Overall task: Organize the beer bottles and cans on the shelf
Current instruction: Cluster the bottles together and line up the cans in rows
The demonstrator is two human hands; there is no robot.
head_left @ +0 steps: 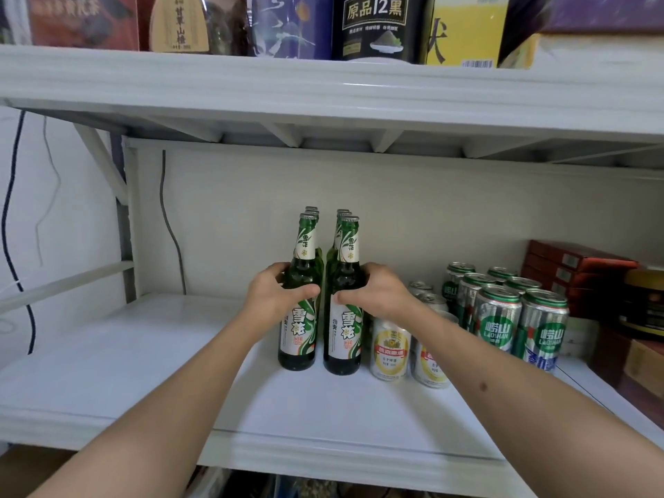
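Two rows of green beer bottles stand upright in the middle of the white shelf (107,354). My left hand (275,298) wraps the front left bottle (300,328) at its shoulder. The front right bottle (344,336) is gripped the same way by my right hand (377,292). More bottles stand behind these two, mostly hidden. Right of the bottles are silver and yellow cans (390,348), partly behind my right forearm. Further right stands a group of silver and green cans (497,318).
Red boxes (575,271) and a dark jar (645,303) fill the shelf's far right end. An upper shelf (323,91) with boxes and bags hangs close above the bottle tops. Cables (172,228) run down the back left. The shelf's left half is bare.
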